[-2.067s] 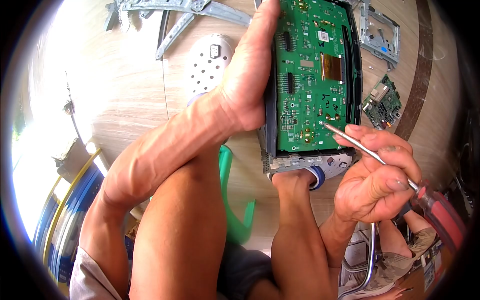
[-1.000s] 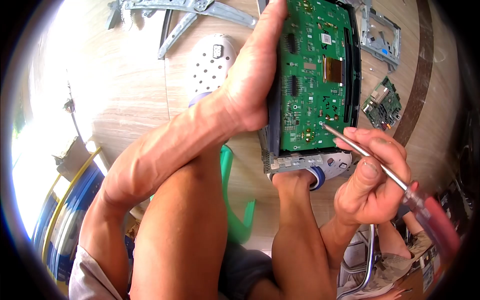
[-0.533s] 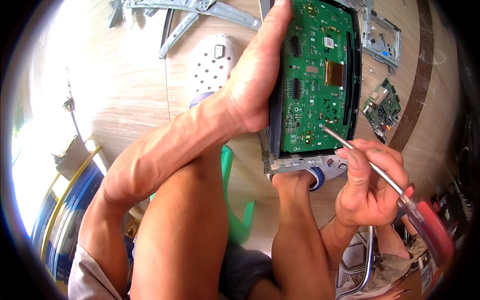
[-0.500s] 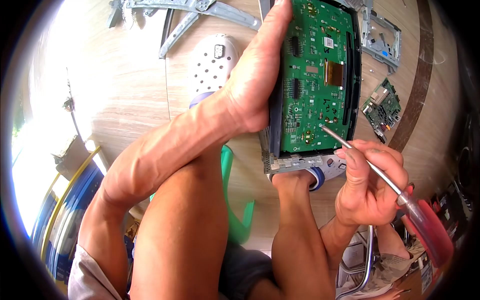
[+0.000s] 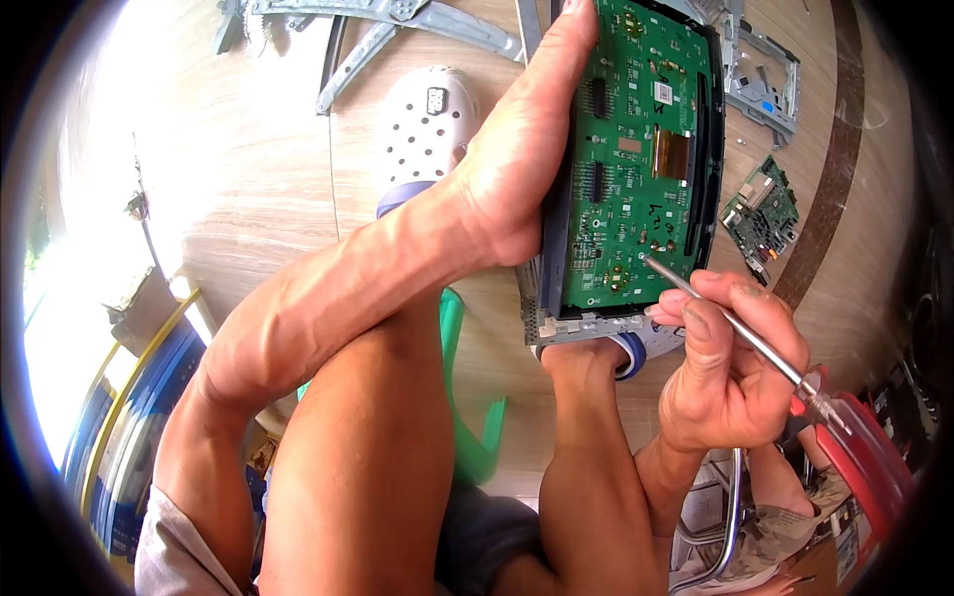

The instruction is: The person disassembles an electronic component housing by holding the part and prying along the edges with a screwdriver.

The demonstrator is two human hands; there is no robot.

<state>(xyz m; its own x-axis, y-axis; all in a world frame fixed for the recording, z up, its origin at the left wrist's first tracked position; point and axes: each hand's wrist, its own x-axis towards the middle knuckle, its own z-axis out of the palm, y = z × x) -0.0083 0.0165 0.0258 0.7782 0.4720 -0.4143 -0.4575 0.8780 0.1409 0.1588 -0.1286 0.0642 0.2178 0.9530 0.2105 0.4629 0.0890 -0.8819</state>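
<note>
A green circuit board [image 5: 621,214] sits in a black-framed display panel [image 5: 558,223], tilted up in front of me. My left hand [image 5: 522,149] grips the panel's left side, its thumb along the top edge; the other fingers are hidden behind. In my right hand [image 5: 735,368] is a screwdriver [image 5: 750,338] with a clear red handle, its shaft pinched between thumb and fingers. The screwdriver's tip meets the lower part of the board, close to a small screw point; whether it is seated cannot be made out. Under the panel shows a metal housing [image 5: 586,328].
Another circuit board [image 5: 763,214] and a metal bracket frame [image 5: 765,79] lie on the tiled floor to the right. Long metal arms [image 5: 447,30] lie at the top. A green stool [image 5: 482,447] stands below my legs. Another person's leg [image 5: 780,482] shows at lower right.
The panel has shifted slightly right and down with my left hand, its angle a little different. The screwdriver's handle has turned and swung slightly, its tip staying by the same area.
</note>
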